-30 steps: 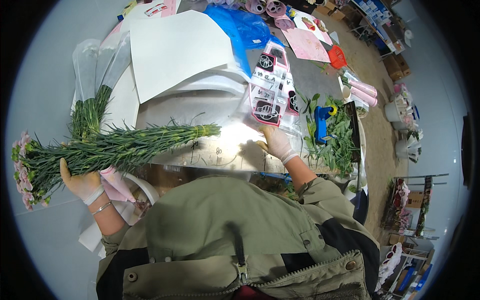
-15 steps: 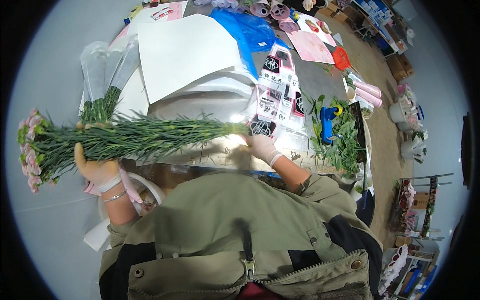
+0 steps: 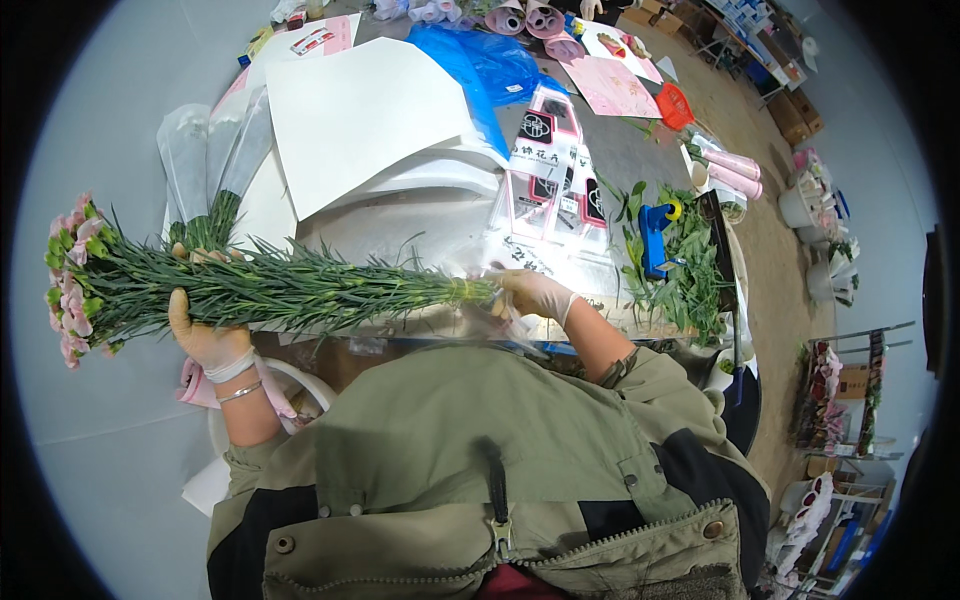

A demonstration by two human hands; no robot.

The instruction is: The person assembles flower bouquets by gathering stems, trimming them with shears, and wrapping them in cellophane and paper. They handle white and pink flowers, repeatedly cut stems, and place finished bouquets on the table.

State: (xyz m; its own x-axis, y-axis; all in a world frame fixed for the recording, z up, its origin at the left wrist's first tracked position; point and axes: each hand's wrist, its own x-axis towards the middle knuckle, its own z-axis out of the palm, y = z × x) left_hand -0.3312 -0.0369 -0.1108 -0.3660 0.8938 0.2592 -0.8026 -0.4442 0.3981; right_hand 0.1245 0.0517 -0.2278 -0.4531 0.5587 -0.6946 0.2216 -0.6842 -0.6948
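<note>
A long bunch of pink carnations lies sideways across the front of the table, its blooms at the far left and its stem ends toward the middle. My left hand, in a pale glove, wraps round the stems below the blooms, thumb in front and fingertips showing behind. Gloved too, my right hand closes at the stem ends on a thin clear plastic sleeve, which bunches round them. Behind it lies a stack of printed clear sleeves with black and pink marks.
White paper sheets and a blue plastic bag cover the far table. Wrapped bunches lie at the left. A blue tape dispenser stands among cut leaves at the right. A red basket sits beyond.
My right hand has shifted slightly right, and clear plastic now shows round the stem ends. The bunch has tilted, its stem end lower. The view has shifted a little.
</note>
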